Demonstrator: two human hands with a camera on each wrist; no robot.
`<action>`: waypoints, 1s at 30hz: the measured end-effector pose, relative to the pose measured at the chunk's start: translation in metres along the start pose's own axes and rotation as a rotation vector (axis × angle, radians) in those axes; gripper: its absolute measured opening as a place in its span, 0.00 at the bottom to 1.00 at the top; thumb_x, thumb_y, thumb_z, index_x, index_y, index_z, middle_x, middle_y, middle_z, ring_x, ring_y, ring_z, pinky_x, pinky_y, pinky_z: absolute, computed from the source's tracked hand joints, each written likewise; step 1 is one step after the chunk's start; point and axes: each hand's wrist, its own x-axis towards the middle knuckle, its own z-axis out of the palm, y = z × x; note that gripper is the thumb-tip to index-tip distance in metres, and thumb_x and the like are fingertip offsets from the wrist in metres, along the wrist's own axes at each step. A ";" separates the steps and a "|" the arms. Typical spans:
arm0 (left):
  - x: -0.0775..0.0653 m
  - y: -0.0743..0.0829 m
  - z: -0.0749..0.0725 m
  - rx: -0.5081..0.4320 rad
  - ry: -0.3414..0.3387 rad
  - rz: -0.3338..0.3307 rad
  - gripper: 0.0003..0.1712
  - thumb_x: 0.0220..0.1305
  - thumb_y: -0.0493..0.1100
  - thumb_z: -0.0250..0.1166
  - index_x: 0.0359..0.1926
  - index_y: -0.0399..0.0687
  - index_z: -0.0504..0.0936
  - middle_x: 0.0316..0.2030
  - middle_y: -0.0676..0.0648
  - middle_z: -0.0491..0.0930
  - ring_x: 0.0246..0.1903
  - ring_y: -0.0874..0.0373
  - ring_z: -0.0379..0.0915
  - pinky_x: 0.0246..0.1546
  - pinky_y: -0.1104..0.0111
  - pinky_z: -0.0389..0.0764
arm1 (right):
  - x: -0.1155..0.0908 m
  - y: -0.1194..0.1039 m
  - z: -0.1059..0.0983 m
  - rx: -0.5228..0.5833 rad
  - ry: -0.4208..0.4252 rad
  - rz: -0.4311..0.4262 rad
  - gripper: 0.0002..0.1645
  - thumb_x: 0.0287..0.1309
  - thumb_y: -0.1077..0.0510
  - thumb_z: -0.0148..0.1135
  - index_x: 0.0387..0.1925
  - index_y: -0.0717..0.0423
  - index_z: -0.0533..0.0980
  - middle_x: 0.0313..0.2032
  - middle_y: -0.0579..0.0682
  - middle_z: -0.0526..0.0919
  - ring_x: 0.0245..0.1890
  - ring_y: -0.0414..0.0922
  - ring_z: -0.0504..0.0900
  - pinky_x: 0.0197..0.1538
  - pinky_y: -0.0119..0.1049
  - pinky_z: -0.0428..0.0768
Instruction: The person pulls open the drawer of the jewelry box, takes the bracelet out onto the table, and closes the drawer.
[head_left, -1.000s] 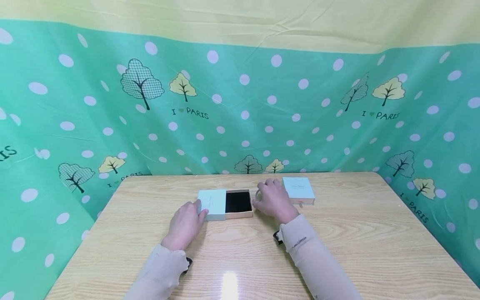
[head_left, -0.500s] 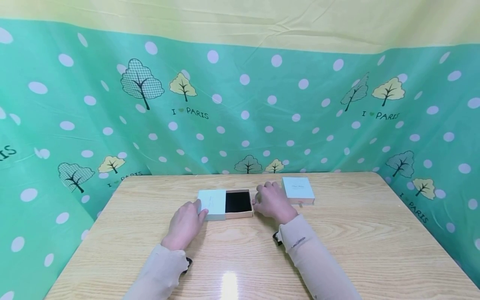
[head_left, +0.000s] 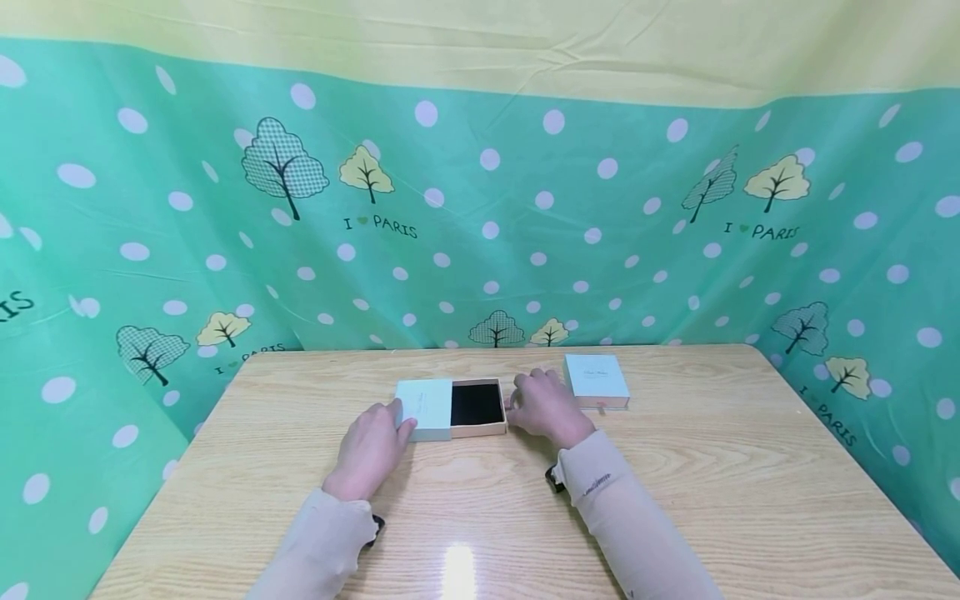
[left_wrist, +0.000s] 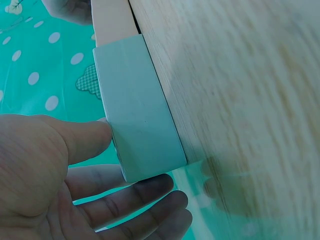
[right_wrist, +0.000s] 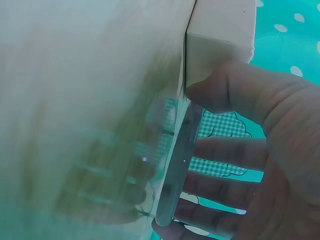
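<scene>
Open rectangular box (head_left: pixel 425 404), rounded strip (right_wrist: pixel 175 177), grained table (head_left: pixel 465 492)

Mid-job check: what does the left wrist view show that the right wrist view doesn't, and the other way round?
Only the left wrist view: the blue box cover and the left hand holding it.
Only the right wrist view: a grey strip.
Both: the right hand, the pale drawer, the table and the dotted curtain.
</scene>
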 end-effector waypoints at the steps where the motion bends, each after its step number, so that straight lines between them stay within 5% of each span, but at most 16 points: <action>1: 0.000 0.000 0.000 -0.001 -0.001 0.000 0.27 0.66 0.46 0.62 0.58 0.31 0.73 0.37 0.37 0.78 0.34 0.50 0.74 0.36 0.57 0.79 | 0.000 0.000 0.000 0.007 -0.008 0.002 0.20 0.43 0.49 0.71 0.40 0.51 0.78 0.39 0.50 0.76 0.43 0.52 0.73 0.45 0.46 0.75; 10: 0.000 0.000 0.000 0.002 0.004 -0.003 0.27 0.66 0.46 0.62 0.59 0.31 0.72 0.38 0.37 0.78 0.35 0.49 0.75 0.38 0.56 0.79 | -0.001 -0.001 -0.001 0.029 -0.037 0.009 0.28 0.45 0.50 0.70 0.50 0.55 0.78 0.46 0.54 0.78 0.50 0.55 0.73 0.52 0.49 0.75; 30: 0.000 0.000 0.000 -0.002 0.013 0.007 0.26 0.66 0.46 0.62 0.57 0.30 0.73 0.37 0.37 0.78 0.35 0.49 0.76 0.36 0.56 0.79 | -0.001 -0.001 -0.002 0.036 -0.058 -0.011 0.09 0.45 0.54 0.69 0.31 0.48 0.77 0.35 0.49 0.76 0.41 0.51 0.73 0.44 0.45 0.75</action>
